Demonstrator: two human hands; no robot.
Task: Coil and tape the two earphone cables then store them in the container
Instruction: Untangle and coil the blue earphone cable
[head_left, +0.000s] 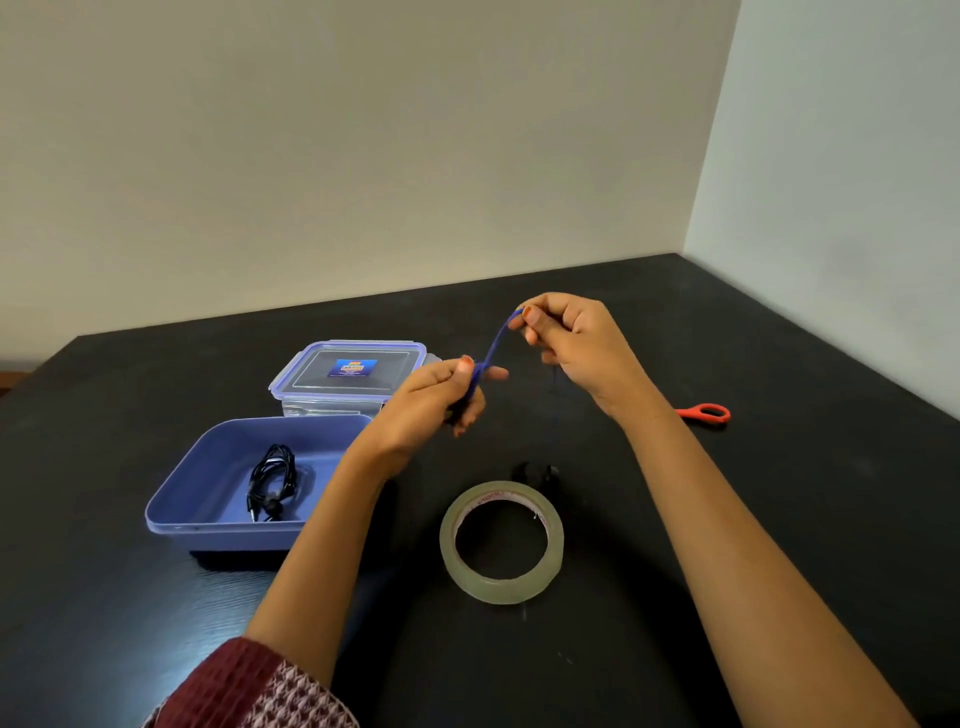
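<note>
A blue earphone cable (496, 343) is stretched between my two hands above the black table. My left hand (444, 397) grips its lower end, with cable wound round the fingers. My right hand (569, 338) pinches the upper end between thumb and fingers. A coiled black earphone cable (272, 480) lies inside the open blue container (208, 467) at the left. A roll of clear tape (501, 540) lies flat in front of me. Small dark earbud parts (535, 474) lie just behind the roll, hard to make out.
The container's clear lid with blue clips (353, 371) rests behind the container. Orange-handled scissors (706, 414) lie to the right, partly hidden by my right forearm. The black table (779, 519) meets walls at the back and the right.
</note>
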